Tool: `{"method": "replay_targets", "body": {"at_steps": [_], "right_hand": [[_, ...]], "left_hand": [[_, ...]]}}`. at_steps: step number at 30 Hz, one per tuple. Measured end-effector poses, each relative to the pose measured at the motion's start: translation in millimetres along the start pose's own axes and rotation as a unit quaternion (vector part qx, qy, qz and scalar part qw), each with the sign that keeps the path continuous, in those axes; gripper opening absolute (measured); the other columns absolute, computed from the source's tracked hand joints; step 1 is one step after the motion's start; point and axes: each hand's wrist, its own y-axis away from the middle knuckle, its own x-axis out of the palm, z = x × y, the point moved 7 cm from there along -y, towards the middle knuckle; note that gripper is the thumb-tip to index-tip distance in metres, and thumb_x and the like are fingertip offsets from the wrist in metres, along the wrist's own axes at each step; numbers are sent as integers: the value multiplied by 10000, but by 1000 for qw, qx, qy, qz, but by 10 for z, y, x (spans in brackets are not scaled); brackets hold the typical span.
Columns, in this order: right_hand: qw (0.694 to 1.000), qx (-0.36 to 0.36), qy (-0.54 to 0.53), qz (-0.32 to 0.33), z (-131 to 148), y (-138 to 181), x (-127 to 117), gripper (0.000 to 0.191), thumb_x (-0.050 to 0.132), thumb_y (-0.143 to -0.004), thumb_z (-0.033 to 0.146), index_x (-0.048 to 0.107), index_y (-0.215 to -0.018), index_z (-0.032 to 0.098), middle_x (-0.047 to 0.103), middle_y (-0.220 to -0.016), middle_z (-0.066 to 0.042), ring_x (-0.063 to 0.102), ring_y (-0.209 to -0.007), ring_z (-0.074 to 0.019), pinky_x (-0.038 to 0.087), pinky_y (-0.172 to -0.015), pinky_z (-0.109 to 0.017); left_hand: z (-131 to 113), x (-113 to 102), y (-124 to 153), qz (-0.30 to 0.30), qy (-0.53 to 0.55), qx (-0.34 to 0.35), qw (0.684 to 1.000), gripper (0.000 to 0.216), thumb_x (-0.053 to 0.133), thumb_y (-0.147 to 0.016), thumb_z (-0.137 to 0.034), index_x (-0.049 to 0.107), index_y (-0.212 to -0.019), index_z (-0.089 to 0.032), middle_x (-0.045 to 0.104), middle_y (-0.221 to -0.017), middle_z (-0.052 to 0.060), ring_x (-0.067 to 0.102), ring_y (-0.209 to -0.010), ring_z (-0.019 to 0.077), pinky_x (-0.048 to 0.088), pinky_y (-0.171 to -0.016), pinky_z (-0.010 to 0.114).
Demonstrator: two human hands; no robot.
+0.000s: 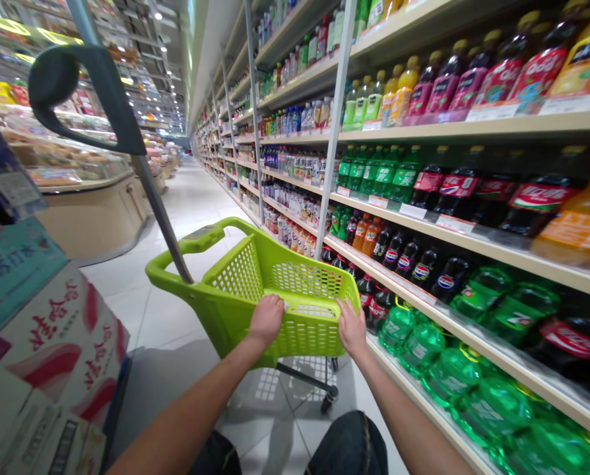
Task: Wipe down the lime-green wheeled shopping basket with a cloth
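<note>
A lime-green plastic shopping basket (235, 290) on small wheels stands on the tiled floor in front of me, with nothing visible inside it. My left hand (266, 319) grips the near rim of the basket, fingers curled over the edge. My right hand (351, 327) holds the same rim further right, fingers hooked over it. A long grey pull handle (121, 132) rises from the basket's left side up toward the top left. My knees in dark jeans show at the bottom.
Shelves of bottled drinks (453, 185) run along the right, close to the basket. Stacked cardboard cartons (42, 356) stand at the left. A curved counter (97, 211) sits beyond them. The tiled aisle (191, 191) stretches ahead.
</note>
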Motion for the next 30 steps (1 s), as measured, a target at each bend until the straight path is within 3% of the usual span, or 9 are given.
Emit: {"method": "replay_targets", "body": {"at_steps": [3, 8, 13, 16, 19, 23, 26, 28, 30], "right_hand": [[1000, -6, 1, -13, -65, -8, 17, 474, 290, -794, 80, 482, -1220, 159, 555, -1212, -50, 414, -1207, -187, 199, -1046, -435], [999, -19, -32, -19, -172, -38, 70, 481, 299, -782, 100, 482, -1223, 157, 562, -1198, -67, 499, -1117, -176, 332, -984, -377], [999, -7, -46, -29, -42, -48, 34, 465, 294, -799, 132, 467, -1230, 140, 482, -1281, -102, 429, -1189, -203, 332, -978, -420], [997, -26, -54, -38, 140, 18, 25, 451, 294, -822, 166, 445, -1247, 144, 425, -1327, -115, 391, -1218, -213, 302, -986, -461], [996, -65, -60, -11, 223, 102, 78, 438, 290, -820, 150, 481, -1214, 148, 466, -1293, -116, 415, -1199, -213, 274, -995, -480], [994, -77, -83, 5, 257, 128, 63, 429, 333, -805, 156, 495, -1202, 154, 494, -1268, -113, 416, -1200, -221, 259, -1006, -483], [988, -96, -123, -1, 561, 82, -39, 465, 362, -804, 188, 424, -1264, 162, 445, -1311, -117, 390, -1220, -223, 252, -1012, -489], [977, -142, -157, 2, 900, 60, -101, 504, 383, -796, 196, 376, -1299, 164, 403, -1345, -110, 350, -1248, -212, 261, -1020, -454], [972, -158, -173, 6, 1170, 42, -121, 527, 406, -784, 186, 362, -1308, 162, 403, -1346, -105, 341, -1252, -204, 275, -1018, -423]], "left_hand": [[-3, -38, -4, 19, 27, 28, 999, 288, 320, -878, -237, 592, -856, -146, 607, -904, 81, 525, -885, 187, 359, -833, 305], [338, -168, 40, 5, 3, -48, 999, 320, 290, -887, -248, 586, -840, -134, 602, -863, 93, 534, -843, 193, 364, -807, 317], [-222, 97, -29, -4, 19, 7, 1000, 311, 288, -887, -248, 575, -849, -132, 593, -854, 104, 524, -841, 214, 366, -795, 340], [-404, 112, -51, -4, 34, 55, 998, 277, 316, -886, -273, 571, -878, -164, 590, -899, 74, 514, -880, 190, 362, -818, 308], [-180, -39, 21, -2, 27, 83, 996, 278, 319, -885, -269, 574, -895, -160, 589, -917, 73, 508, -903, 188, 364, -838, 309], [209, -232, 149, -72, 22, 18, 997, 296, 302, -884, -250, 577, -906, -141, 585, -945, 95, 505, -929, 204, 367, -873, 349], [25, -147, 147, -122, 80, 25, 989, 290, 318, -874, -240, 560, -997, -139, 578, -1053, 109, 484, -1030, 206, 351, -931, 360], [-187, -30, 86, -108, 124, 60, 985, 312, 313, -863, -209, 528, -1080, -144, 570, -1122, 101, 483, -1068, 186, 348, -951, 351], [-229, -2, 43, -96, 120, 60, 986, 353, 333, -843, -197, 478, -1159, -146, 520, -1223, 106, 449, -1139, 186, 319, -980, 366]]}}
